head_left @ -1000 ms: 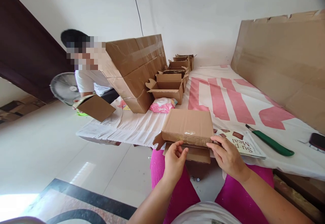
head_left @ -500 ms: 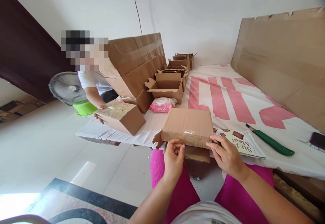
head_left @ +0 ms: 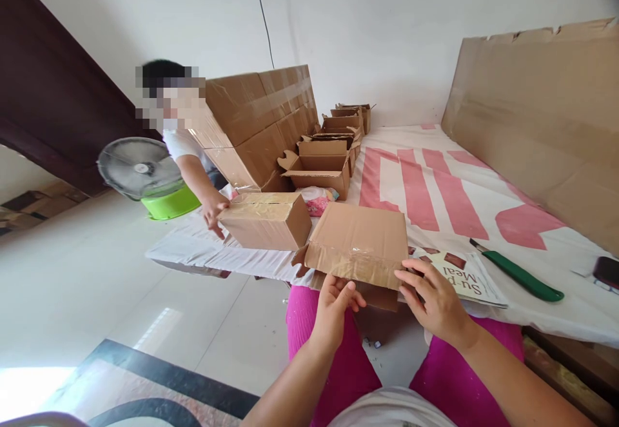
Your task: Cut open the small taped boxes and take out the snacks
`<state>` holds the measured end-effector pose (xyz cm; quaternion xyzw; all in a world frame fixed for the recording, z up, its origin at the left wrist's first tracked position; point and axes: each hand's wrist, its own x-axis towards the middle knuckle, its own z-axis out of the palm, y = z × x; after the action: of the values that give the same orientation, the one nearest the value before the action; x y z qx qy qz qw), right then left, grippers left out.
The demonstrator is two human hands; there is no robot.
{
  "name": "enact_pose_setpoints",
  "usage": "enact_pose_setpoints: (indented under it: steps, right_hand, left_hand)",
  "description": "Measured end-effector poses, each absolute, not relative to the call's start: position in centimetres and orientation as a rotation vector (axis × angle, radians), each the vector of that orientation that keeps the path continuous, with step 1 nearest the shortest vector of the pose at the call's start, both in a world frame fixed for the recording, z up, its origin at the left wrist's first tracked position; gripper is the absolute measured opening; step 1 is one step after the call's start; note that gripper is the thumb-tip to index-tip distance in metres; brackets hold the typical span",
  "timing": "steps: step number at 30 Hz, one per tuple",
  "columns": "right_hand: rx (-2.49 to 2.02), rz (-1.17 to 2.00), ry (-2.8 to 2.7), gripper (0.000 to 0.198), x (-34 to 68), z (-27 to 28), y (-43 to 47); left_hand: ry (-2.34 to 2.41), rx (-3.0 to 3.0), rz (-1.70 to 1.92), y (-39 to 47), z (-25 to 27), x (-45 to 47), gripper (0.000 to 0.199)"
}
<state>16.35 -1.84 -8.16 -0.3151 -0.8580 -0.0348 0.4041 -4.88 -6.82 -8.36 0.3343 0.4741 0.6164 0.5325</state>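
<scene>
Right before me a flat cardboard box [head_left: 360, 237] lies at the table's near edge, with clear tape along its front side and a flap hanging below. My left hand [head_left: 336, 304] is at the lower front edge, its fingers loosely curled and apart, with nothing visible in them. Fingertips of my right hand [head_left: 430, 298] rest at the box's front right corner, spread rather than gripping. Beside the box on the left is a taped carton [head_left: 271, 220], touched by another person's hand [head_left: 215, 211].
Stacked cartons [head_left: 271, 117] and a row of open boxes [head_left: 322, 166] stand behind. A pink packet [head_left: 316, 201] is partly hidden. On the right lie a printed sheet [head_left: 459, 278], a green-handled cutter [head_left: 525, 275] and a large cardboard panel [head_left: 536, 117]. A fan [head_left: 140, 168] stands on the left.
The other person has slid the taped carton right, close to my box, partly covering the pink packet. My left fingers have opened somewhat and moved slightly down from the box's front edge.
</scene>
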Motion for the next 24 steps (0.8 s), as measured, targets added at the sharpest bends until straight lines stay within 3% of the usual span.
enact_pose_setpoints:
  steps: [5, 10, 14, 16, 19, 24]
  right_hand:
    - [-0.780, 0.054, -2.189, 0.056, 16.9, -7.5, -1.7]
    - [-0.911, 0.146, -1.974, 0.014, 16.3, -5.4, 0.0]
    - [-1.093, 0.441, -1.753, 0.018, 16.1, -3.5, 2.3]
    - [-1.099, 0.628, -1.673, 0.025, 16.2, -3.2, 3.4]
    - [-1.052, 0.759, -1.710, 0.029, 16.2, -3.8, 4.3]
    - [-1.068, 0.678, -1.927, 0.030, 16.5, -5.2, 3.1]
  left_hand:
    - [1.111, 1.234, 1.616, -7.4, -8.1, -5.3, 0.038]
    - [1.161, 2.001, 1.448, -7.9, -7.0, -5.2, 0.058]
    - [1.548, 2.470, 0.970, -7.3, -6.9, -5.1, 0.077]
    - [1.763, 2.467, 0.651, -6.5, -7.0, -5.5, 0.070]
    - [1.793, 2.367, 0.343, -5.0, -7.2, -6.4, 0.045]
    - [1.698, 2.382, 0.317, -3.7, -7.0, -7.5, 0.032]
